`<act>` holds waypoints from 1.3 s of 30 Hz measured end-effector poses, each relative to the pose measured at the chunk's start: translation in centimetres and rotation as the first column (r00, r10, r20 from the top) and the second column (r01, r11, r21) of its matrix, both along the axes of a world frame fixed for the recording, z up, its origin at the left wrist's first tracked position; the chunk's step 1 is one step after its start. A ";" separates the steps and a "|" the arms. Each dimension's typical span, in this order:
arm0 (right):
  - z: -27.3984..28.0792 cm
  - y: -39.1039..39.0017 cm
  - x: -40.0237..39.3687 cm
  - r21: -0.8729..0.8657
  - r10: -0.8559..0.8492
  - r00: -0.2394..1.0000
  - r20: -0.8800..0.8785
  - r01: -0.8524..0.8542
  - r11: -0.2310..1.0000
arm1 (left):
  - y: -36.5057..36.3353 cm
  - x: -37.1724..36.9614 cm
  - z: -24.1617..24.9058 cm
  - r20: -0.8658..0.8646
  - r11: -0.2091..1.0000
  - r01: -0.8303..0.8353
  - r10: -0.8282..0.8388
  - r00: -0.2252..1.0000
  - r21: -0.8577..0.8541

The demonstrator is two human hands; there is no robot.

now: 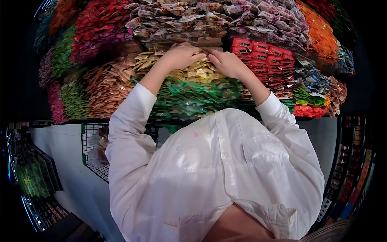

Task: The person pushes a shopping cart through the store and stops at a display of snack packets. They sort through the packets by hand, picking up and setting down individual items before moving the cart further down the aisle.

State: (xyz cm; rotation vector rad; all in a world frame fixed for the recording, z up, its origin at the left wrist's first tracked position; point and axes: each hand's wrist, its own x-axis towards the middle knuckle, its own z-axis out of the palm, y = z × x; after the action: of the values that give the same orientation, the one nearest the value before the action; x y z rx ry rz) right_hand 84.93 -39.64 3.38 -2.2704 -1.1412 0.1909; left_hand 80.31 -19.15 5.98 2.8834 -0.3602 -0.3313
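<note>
Both my hands reach to the back of a row of yellow snack packets (200, 73) in a packed display. My left hand (181, 55) lies over the back packets with its fingers curled down among them, and its thumb points toward the other hand. Close beside it, my right hand (227, 63) bends inward with its fingers closed at the same packets. The fingertips of both are partly hidden, so exactly which packets they grip is hard to make out. Green snack packets (193, 97) stand in front of the yellow ones.
Red snack packets (264, 56) are stacked on the right, and orange-brown packets (109, 82) on the left. Whitish packets (181, 20) rise in a tier behind. A wire shopping cart (94, 151) with bagged goods stands at my left. Shelves (350, 161) line the right side.
</note>
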 end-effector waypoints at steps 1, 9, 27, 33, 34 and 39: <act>0.1 0.0 -0.1 -0.053 0.002 1.000 0.003 -0.002 0.999 | 0.2 -0.1 -0.2 0.000 1.000 0.000 0.000 1.000 0.002; -2.5 0.0 1.3 0.087 0.074 0.988 0.138 -0.087 0.992 | -1.2 -1.1 -0.4 0.029 0.988 -0.146 0.144 0.989 0.059; 0.6 -0.5 2.4 0.018 0.021 0.978 -0.208 -0.017 1.000 | 6.9 -3.8 3.3 0.048 0.974 -0.219 0.217 0.975 0.055; 1.8 0.7 2.8 -0.051 0.117 0.989 -0.091 -0.122 0.991 | 7.8 -4.7 3.3 0.020 0.977 -0.154 0.159 0.987 -0.144; 2.0 1.1 2.9 -0.051 0.117 0.989 -0.088 -0.122 0.991 | 7.7 -4.9 3.7 -0.041 0.955 -0.209 0.205 0.978 -0.211; 3.9 5.5 2.4 0.024 0.266 0.938 -0.220 -0.268 0.963 | 7.9 -4.3 3.6 -0.037 0.958 -0.126 0.121 0.992 -0.259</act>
State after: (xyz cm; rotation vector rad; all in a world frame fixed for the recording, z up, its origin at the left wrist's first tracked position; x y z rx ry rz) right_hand 87.31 -34.16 7.28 -2.0307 -1.3241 0.5419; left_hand 75.97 -11.27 9.59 2.6263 -0.2011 -0.2697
